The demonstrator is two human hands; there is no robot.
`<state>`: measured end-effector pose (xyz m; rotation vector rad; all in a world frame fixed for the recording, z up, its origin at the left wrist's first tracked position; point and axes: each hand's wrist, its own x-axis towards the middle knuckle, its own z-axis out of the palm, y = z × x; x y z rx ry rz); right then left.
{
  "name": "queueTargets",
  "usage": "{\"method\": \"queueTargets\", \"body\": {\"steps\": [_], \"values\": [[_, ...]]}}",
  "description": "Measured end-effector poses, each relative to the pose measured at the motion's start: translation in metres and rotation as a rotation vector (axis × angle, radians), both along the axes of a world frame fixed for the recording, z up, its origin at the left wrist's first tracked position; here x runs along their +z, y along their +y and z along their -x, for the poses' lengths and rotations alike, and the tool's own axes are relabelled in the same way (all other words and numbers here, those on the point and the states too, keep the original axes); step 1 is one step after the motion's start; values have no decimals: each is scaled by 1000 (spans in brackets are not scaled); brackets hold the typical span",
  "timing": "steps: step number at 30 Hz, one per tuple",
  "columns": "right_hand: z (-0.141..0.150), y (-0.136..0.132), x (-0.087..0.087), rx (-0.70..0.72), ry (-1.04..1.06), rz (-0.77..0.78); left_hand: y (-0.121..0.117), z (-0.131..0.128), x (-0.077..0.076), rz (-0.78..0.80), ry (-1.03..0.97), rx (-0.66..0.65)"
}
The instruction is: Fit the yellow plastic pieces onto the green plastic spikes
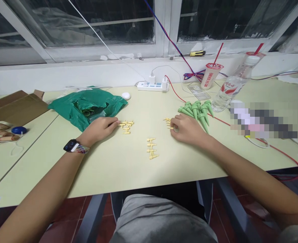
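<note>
My left hand (100, 128) rests on the pale green table (128, 168), fingers curled, its fingertips touching a small pile of yellow plastic pegs (126, 126). My right hand (186, 129) lies curled on the table with its fingertips pinched at another small pile of yellow pegs (168, 122). A third group of yellow pegs (152, 148) lies between and nearer to me, untouched. Several green plastic cones (198, 111) are heaped just behind my right hand. A smartwatch sits on my left wrist.
A crumpled green plastic bag (86, 106) lies behind my left hand. A brown cardboard box (14, 106) and a blue cap (19, 130) are at the far left. A white power strip (153, 85), a paper cup with a straw (211, 75), a water bottle (231, 88) and red cables stand at the back.
</note>
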<state>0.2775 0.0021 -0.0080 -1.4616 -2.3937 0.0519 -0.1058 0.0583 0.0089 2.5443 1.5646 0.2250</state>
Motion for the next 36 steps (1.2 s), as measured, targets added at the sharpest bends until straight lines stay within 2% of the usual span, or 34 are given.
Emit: {"method": "queueTargets", "body": {"steps": [6,11,14,17,19,22,26,30,36], "values": [[-2,1,0,-13,-83,-104,-1,-1,-1,-17,0,6],[2,-2,-4,65,20,-120,-13,-9,3,-162,-52,-17],[9,-7,-8,167,111,-99,-29,-25,3,-199,-169,-134],[16,-13,-10,258,154,-94,-47,-51,-3,-147,-273,-316],[21,-16,-11,302,160,-93,-55,-68,-8,-157,-284,-399],[26,-19,-11,339,156,-87,-60,-83,-14,-204,-205,-438],[28,-20,-12,348,154,-89,-58,-84,-18,-190,-192,-462],[27,-20,-13,349,196,-75,-55,-80,-19,-209,-224,-422],[35,-23,-19,419,438,-16,-60,-84,-14,-278,-338,-444]]}}
